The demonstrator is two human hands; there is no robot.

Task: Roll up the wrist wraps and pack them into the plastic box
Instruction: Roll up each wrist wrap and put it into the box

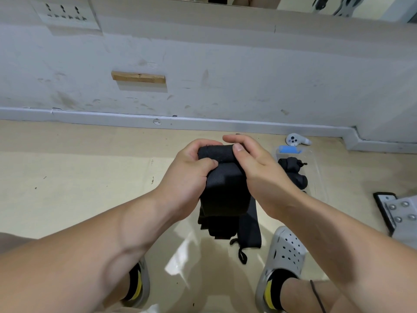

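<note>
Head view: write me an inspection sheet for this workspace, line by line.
Surface: beige floor, scuffed, with glare between the feet.
Job's things: black wrist wrap, partly rolled, tail hanging; loose wraps on the floor below it; clear plastic box holding rolled wraps and a blue item.
Clutter: white controller beyond the box; bolted metal plate at the right edge.
Fingers: left hand and right hand both grip the roll.
Cables: nothing seen.
Surroundings: marked white wall, wall socket, wooden block.

Grey perforated clogs, black-yellow socks
</note>
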